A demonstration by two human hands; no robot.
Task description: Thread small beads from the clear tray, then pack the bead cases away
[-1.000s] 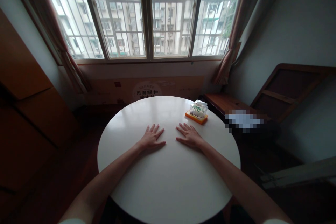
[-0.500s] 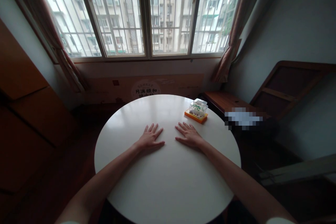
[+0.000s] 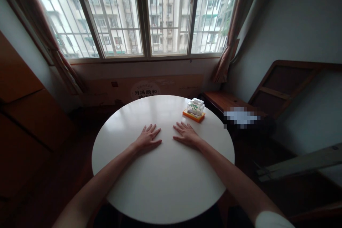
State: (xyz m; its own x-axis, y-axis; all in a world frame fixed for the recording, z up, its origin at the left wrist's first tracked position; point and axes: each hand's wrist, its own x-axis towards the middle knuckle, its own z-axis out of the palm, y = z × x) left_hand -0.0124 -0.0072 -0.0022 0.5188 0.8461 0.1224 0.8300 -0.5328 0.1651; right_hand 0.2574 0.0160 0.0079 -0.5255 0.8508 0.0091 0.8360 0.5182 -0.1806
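Both my hands rest palm down on a white round table (image 3: 160,185). My left hand (image 3: 146,138) lies open with its fingers spread, left of the table's middle. A short gap to the right, my right hand (image 3: 186,134) is open too, fingers apart and pointing up and left. Neither hand holds anything. Just beyond my right hand stands a small stack of clear plastic boxes (image 3: 196,105) on an orange base (image 3: 191,116). Small green and dark bits show inside the boxes, too small to name.
A barred window (image 3: 145,25) spans the far wall, above a long printed cardboard panel (image 3: 114,91). To the right are a low wooden bench (image 3: 213,98) with a blurred pale item (image 3: 242,117) and a leaning wooden frame (image 3: 269,94). An orange-brown cabinet (image 3: 21,74) stands at left.
The whole view has shifted slightly, so the table, boxes and hands appear a little further left. My hands stay flat in the same spots on the table.
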